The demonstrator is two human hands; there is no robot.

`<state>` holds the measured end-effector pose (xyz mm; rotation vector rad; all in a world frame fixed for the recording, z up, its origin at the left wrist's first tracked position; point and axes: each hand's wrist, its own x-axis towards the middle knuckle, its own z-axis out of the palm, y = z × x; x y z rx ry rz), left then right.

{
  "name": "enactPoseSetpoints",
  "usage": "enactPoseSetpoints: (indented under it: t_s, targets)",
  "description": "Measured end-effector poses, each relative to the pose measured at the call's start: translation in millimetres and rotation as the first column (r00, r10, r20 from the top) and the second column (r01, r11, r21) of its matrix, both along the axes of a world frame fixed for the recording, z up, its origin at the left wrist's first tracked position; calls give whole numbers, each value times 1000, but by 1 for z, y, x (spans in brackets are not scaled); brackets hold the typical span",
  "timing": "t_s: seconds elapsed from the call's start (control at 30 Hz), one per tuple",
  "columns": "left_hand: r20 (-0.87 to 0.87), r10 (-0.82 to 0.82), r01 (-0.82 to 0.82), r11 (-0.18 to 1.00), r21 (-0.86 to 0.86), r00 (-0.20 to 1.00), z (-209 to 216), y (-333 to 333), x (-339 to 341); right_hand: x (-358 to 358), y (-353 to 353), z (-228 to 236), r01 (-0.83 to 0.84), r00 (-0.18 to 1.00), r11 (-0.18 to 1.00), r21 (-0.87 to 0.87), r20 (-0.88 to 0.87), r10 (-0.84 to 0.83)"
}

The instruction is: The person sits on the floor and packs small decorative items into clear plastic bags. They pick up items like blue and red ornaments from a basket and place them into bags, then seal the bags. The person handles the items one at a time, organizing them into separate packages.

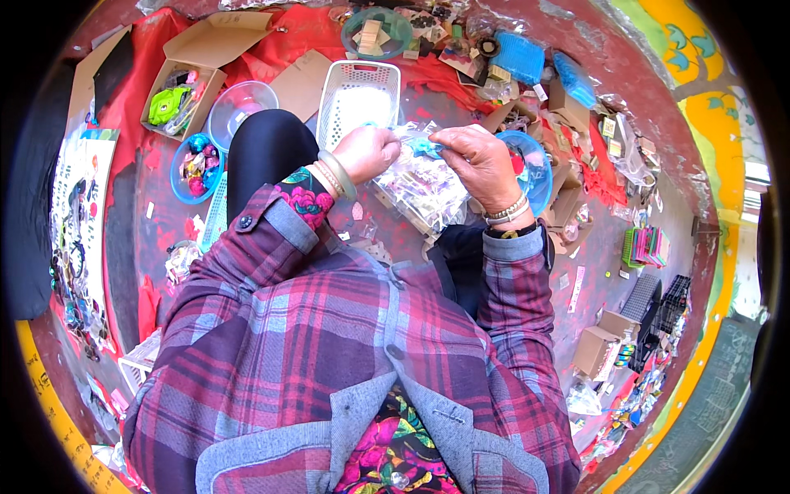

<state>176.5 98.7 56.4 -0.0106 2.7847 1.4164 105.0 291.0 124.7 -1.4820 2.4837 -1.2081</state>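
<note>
My left hand [368, 153] is closed, fingertips pinched, at the near end of a white plastic basket [327, 125]. What it holds is too small to make out. To its right, my right hand [481, 163] pinches the edge of a small clear plastic bag with something light blue [425, 148] in it. Right below the two hands lies a heap of clear plastic bags [428, 191] with small pale and colourful pieces inside. A pale green bangle circles my left wrist, and beaded bracelets sit on my right.
Left of my knee stand a clear round bowl [239, 105], a blue basin [186, 196] of shiny balls and an open carton [216, 86]. Another blue basin [539, 188] is beside my right hand. Boxes and loose goods line the right wall; a display board [86, 198] leans left.
</note>
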Motion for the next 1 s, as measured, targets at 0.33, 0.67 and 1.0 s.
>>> enactPoseSetpoints:
  t_s: [0.33, 0.67, 1.0]
  targets:
    - [16, -189, 189, 981, -38, 982, 7, 2, 0, 3, -6, -11, 143, 971, 989, 26, -199, -135]
    - [-88, -119, 130, 982, 140, 989, 19, 3, 3, 12, -16, -7, 98, 956, 989, 112, -286, -63]
    - [-5, -118, 112, 927, 359, 993, 7, 1, 3, 11, -17, -12, -20, 966, 999, 47, -256, 32]
